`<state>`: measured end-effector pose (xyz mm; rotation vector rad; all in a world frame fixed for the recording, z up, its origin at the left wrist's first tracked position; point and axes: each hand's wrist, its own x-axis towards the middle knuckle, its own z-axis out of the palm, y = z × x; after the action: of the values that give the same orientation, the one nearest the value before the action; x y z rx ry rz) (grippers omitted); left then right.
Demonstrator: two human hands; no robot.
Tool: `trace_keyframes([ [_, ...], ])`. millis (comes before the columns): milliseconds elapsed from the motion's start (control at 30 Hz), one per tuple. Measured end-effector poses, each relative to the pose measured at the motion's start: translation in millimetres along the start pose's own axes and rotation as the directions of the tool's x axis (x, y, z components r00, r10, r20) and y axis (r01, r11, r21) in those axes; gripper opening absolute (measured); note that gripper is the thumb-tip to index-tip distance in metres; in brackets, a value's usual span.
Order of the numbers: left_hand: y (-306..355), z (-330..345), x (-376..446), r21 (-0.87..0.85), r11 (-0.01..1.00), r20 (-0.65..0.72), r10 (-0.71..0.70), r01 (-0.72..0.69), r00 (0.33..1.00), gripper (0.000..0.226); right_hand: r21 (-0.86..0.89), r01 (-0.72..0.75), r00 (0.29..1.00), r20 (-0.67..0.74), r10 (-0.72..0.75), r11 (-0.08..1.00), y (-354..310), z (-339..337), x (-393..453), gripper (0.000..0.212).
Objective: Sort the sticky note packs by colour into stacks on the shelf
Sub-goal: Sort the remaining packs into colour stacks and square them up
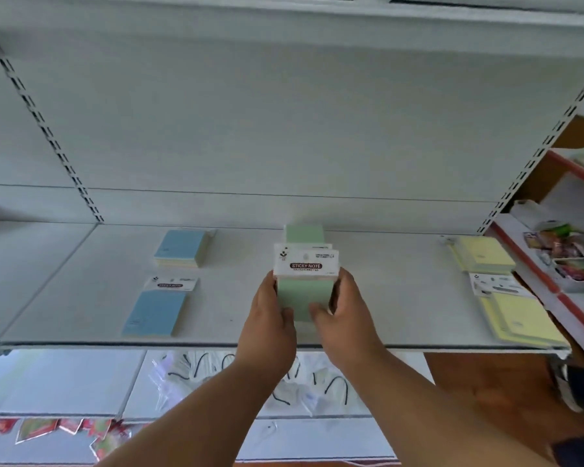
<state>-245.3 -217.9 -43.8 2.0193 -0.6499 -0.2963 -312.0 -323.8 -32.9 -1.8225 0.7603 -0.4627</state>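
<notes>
1. Head view looks down on a white shelf (385, 298), with both hands at its middle front edge.
2. Left hand (270, 318) grips the left side of a green pack (304, 298), thumb curled over its front face.
3. Right hand (343, 315) grips the pack's right side, thumb likewise pressed on the front face.
4. A white label (305, 262) reading "STICKY NOTE" tops the held pack.
5. At 12 o'clock from the hands, another green pack (304, 234) lies just behind the held one; whether they touch is unclear.
6. At 9 o'clock lie two blue packs, apart: a near blue pack (155, 313) with its label toward the back, and a far blue pack (181, 247).
7. At 3 o'clock lie yellow packs: a near yellow pile (523, 321) at the shelf's front corner, and a far yellow pile (484, 254).
8. At 6 o'clock, a lower shelf (64, 382) holds clear bags (189, 372) with black cords.
</notes>
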Motion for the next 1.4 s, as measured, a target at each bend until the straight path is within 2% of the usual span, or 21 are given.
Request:
trace_keyframes([
  [133, -11.7, 2.8, -3.7, 0.02, 1.0, 0.082, -0.009, 0.007, 0.997, 0.057, -0.079, -0.032, 0.999, 0.017, 0.033, 0.996, 8.9, 12.9, -8.9, 0.064],
  [400, -16.3, 7.8, -5.8, 0.022, 0.999, 0.026, 0.023, -0.023, 0.999, 0.058, -0.132, 0.005, 0.999, -0.034, -0.01, 0.991, 11.6, 18.6, -12.2, 0.058],
  [567, -20.2, 9.7, -5.6, 0.126, 0.992, -0.043, 0.034, -0.028, 0.998, 0.052, -0.174, 0.031, 0.998, -0.056, -0.042, 0.984, 23.0, 16.7, -15.3, 0.054],
  [800, -21.1, 12.7, -5.8, 0.182, 0.983, -0.048, 0.014, -0.005, 0.999, 0.049, -0.237, 0.061, 0.996, -0.047, -0.075, 0.97, 29.1, 12.5, -14.0, 0.049],
  [967, -8.9, 5.5, -1.0, 0.152, 0.988, -0.026, 0.005, -0.001, 1.0, 0.042, -0.176, 0.053, 0.995, -0.072, -0.067, 0.983, 26.8, 8.1, -8.5, 0.04],
  [1100, 2.8, -4.6, 15.2, 0.254, 0.954, 0.077, -0.187, 0.162, 0.979, 0.02, -0.311, -0.042, 0.999, 0.008, 0.047, 0.949, 19.5, -1.0, 9.5, 0.013],
  [1167, 5.6, -5.1, 26.1, 0.356, 0.911, 0.13, -0.268, 0.208, 0.955, 0.013, -0.36, -0.116, 0.991, 0.023, 0.133, 0.926, 14.2, -4.0, 17.5, 0.017],
  [1267, 7.1, -2.7, 40.9, 0.398, 0.885, 0.206, -0.345, 0.243, 0.916, 0.017, -0.396, -0.187, 0.975, 0.038, 0.219, 0.899, 8.5, -7.4, 28.8, 0.021],
  [1400, 7.0, -8.1, 45.9, 0.413, 0.884, 0.248, -0.339, 0.218, 0.907, 0.022, -0.446, -0.171, 0.973, 0.062, 0.221, 0.879, 7.9, -11.6, 31.1, 0.034],
])
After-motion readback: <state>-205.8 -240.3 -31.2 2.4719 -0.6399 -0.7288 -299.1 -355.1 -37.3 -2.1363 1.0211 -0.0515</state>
